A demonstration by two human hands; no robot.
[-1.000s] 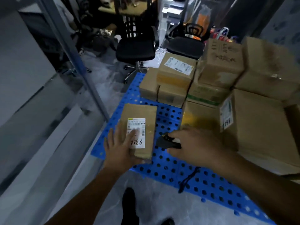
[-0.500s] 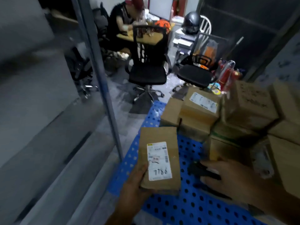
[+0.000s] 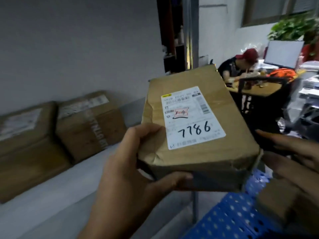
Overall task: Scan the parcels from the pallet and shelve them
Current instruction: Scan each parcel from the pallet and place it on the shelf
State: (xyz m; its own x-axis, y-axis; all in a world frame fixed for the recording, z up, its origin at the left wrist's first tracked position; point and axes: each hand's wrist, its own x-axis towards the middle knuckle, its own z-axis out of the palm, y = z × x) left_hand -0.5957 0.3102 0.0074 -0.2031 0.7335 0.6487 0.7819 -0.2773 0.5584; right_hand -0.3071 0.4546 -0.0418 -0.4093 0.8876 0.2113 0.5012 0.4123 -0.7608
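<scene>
Only one cam on my feed, head-worn, facing forward and slightly down. It sits very close to the parcel, which fills mid-frame. Shelf runs off to the left, pallet peeks in bottom right, a seated person far behind.

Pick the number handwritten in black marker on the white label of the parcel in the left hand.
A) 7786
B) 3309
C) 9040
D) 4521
A: the white label on the parcel that the left hand grips reads 7786 in black handwriting below the printed lines.
</scene>
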